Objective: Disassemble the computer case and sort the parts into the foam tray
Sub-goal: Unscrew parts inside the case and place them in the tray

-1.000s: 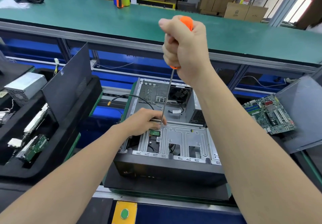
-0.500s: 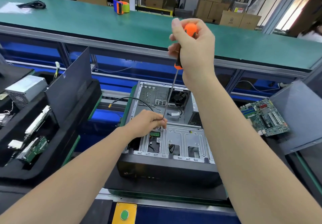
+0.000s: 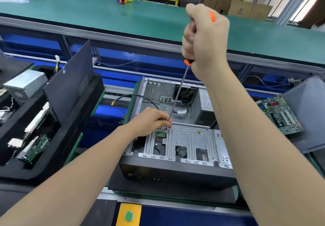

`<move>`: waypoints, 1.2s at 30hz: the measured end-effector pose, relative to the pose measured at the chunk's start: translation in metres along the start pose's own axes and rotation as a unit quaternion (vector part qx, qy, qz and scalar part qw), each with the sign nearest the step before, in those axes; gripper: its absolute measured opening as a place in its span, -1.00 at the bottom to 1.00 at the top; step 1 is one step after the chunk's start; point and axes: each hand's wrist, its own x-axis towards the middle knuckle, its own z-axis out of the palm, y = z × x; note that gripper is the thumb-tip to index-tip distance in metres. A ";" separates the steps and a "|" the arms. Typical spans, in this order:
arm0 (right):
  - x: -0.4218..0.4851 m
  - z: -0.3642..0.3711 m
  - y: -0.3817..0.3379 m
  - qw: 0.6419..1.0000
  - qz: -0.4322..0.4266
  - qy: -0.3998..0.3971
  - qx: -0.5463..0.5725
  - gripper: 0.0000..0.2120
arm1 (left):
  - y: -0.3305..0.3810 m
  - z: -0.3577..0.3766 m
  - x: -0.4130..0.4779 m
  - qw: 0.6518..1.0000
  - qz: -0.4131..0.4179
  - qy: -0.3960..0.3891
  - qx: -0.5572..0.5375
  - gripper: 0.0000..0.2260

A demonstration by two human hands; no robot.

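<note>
Computer case [image 3: 175,171] lies on its side in the middle of the table [image 3: 88,19], open side up, and by my judgement the job is roughly half done. Its side panel [image 3: 70,78] stands in the foam tray [image 3: 44,171] at 9 o'clock from the case. A power supply [image 3: 24,83] and several circuit boards [image 3: 33,150] sit in the tray's pockets. A motherboard [image 3: 279,114] rests on a grey panel [image 3: 309,113] at 3 o'clock, not in that tray.

Inside the case, at 12 o'clock, a fan [image 3: 186,92] is mounted on the rear wall. A metal box [image 3: 204,109] that looks like a 2nd power supply sits at 1 o'clock, and loose cables lie on the floor. The drive cage [image 3: 190,141] fills the near half.

The right hand [image 3: 205,39] has all its fingers wrapped tightly round the orange handle of a screwdriver [image 3: 175,99]. The left hand [image 3: 149,122] pinches the shaft just above the tip with curled fingers, steadying it on the cage's far left corner. The screw itself is too small to make out. The cage, fan and box probably come out next.
</note>
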 end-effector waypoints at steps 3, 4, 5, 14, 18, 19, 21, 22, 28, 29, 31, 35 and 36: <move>0.000 -0.004 -0.002 0.991 0.011 -0.132 0.028 -0.58 | 0.001 -0.001 -0.001 1.000 0.000 -0.010 -0.004 -0.87; 0.001 -0.004 -0.003 0.983 0.017 -0.178 0.035 -0.58 | 0.001 -0.002 -0.002 1.000 0.007 -0.013 -0.012 -0.87; 0.001 -0.003 -0.003 0.974 0.024 -0.220 0.043 -0.59 | 0.001 -0.002 -0.004 1.000 0.016 -0.013 -0.020 -0.85; -0.003 -0.002 -0.012 0.972 -0.063 -0.156 -0.166 -0.70 | 0.009 0.003 -0.008 1.000 0.012 0.016 -0.001 -0.79; -0.006 -0.006 -0.027 0.820 -0.203 -0.046 -0.534 -0.51 | 0.011 0.001 -0.008 1.000 0.009 0.014 0.001 -0.76; -0.007 -0.006 -0.032 0.803 -0.201 -0.041 -0.559 -0.51 | 0.011 0.001 -0.008 1.000 0.006 0.013 -0.002 -0.76; -0.007 -0.006 -0.037 0.800 -0.193 -0.067 -0.564 -0.54 | 0.011 0.001 -0.009 1.000 0.000 0.013 -0.008 -0.80; -0.007 -0.007 -0.038 0.810 -0.187 -0.089 -0.549 -0.55 | 0.010 0.002 -0.010 1.000 -0.002 0.015 -0.010 -0.83; -0.010 -0.014 -0.040 0.884 -0.131 -0.135 -0.428 -0.55 | 0.010 0.001 -0.012 0.999 -0.002 0.017 -0.047 -0.92; -0.010 -0.016 -0.040 0.890 -0.118 -0.149 -0.415 -0.54 | 0.012 0.001 -0.013 0.998 -0.003 0.016 -0.053 -0.92; -0.007 -0.021 -0.043 0.892 -0.103 -0.182 -0.401 -0.56 | 0.017 -0.001 -0.016 0.997 -0.013 0.019 -0.074 -0.89; -0.001 -0.034 -0.055 0.891 -0.075 -0.253 -0.371 -0.64 | 0.033 -0.001 -0.019 0.977 0.001 0.042 -0.211 -0.75; 0.000 -0.037 -0.059 0.886 -0.073 -0.265 -0.375 -0.68 | 0.037 -0.001 -0.019 0.970 0.006 0.051 -0.237 -0.74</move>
